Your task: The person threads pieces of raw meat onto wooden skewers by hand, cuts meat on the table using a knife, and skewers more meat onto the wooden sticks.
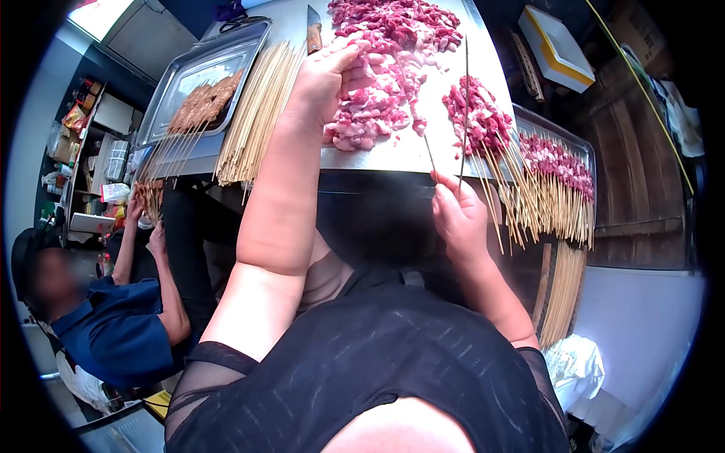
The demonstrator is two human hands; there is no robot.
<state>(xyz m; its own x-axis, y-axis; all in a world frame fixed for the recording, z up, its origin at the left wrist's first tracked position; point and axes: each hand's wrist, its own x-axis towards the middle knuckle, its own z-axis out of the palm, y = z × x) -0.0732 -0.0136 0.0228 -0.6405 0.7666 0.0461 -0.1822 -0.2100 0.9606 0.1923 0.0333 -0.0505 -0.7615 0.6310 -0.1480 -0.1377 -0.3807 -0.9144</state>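
Note:
My left hand [326,81] is at the left side of a heap of raw meat pieces [374,113], its fingers curled together on a piece of meat; the fingertips blend into the pink. With thumb and fingers pinched, my right hand [458,217] holds a thin skewer [431,157] below the table edge. The skewer points up and away, with a bit of meat [420,127] at its tip. A second long, dark thin stick [465,90] also runs up from the right hand, past a smaller pile of meat [483,113].
Bare bamboo skewers [257,113] lie left, beside a metal tray [162,98] of browned skewered meat [205,104]. A knife [314,30] lies behind my left hand. Loaded raw skewers [555,170] fill the right side. At left, another person [121,325] holds skewers.

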